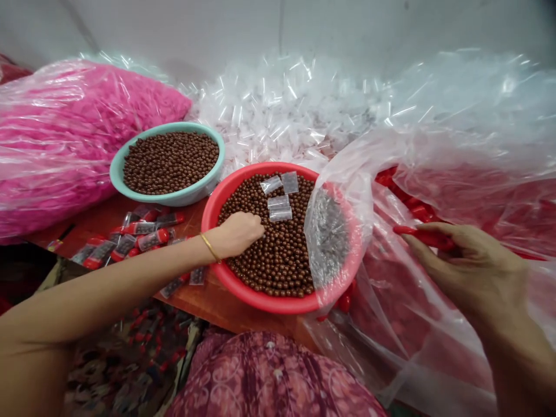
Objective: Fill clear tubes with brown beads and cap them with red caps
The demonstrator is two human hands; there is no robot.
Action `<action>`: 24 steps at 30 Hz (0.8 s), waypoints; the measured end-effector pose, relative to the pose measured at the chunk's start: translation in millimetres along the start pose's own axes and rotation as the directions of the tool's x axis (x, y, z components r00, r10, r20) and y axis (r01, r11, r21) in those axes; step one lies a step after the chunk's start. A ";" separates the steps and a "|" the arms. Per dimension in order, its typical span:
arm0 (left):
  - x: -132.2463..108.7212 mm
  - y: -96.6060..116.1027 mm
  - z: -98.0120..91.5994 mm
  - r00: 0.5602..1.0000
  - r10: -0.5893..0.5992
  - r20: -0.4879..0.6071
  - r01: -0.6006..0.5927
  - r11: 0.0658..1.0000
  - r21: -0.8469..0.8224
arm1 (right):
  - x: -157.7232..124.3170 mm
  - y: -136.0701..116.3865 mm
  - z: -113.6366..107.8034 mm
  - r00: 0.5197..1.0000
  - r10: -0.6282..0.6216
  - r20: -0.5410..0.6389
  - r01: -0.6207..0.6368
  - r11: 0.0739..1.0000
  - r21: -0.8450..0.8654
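My left hand (241,234), with a gold bangle at the wrist, is closed in a fist over the brown balls (269,263) in a red basin (256,302). Whatever it may hold is hidden by the fingers. Several small clear tubes (280,214) lie on the balls just beyond it. On the right, my right hand (473,260) pinches a red plastic piece (428,236) between thumb and fingers, above a clear plastic bag (391,324) of red pieces. That bag's edge drapes over the right side of the basin.
A mint-green basin (221,153) of brown balls stands at back left, beside a big bag of pink pieces (87,116). Filled tubes with red caps (152,238) lie on the orange tabletop (217,301). Clear tubes (269,110) are heaped along the wall.
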State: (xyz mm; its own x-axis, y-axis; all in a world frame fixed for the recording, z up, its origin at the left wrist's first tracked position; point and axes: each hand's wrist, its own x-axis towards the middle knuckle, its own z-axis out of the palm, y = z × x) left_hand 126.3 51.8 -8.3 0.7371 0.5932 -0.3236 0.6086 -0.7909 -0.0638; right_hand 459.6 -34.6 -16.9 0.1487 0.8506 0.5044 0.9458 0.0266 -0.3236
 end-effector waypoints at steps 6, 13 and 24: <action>35.7 10.0 17.2 0.998 -0.052 -0.034 0.028 0.865 -0.500 | -1.1 -32.2 5.3 0.963 0.235 0.136 -0.271 0.850 0.452; 26.4 -5.1 10.8 0.982 -0.132 -0.133 -0.140 -0.046 -0.989 | 10.2 -65.5 13.5 0.849 0.250 0.465 -0.527 0.434 0.730; 3.0 14.9 12.8 0.932 -0.256 -0.258 -0.291 -0.099 -0.952 | 28.0 -121.4 42.4 0.833 -0.169 0.527 -0.351 0.575 0.739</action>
State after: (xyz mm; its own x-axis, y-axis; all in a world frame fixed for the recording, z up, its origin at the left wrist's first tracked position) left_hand 133.8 39.8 -22.2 0.6068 0.7938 -0.0415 0.0051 0.0483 0.9988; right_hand 336.7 8.3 2.6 -0.1881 0.9807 0.0533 0.2784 0.1053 -0.9547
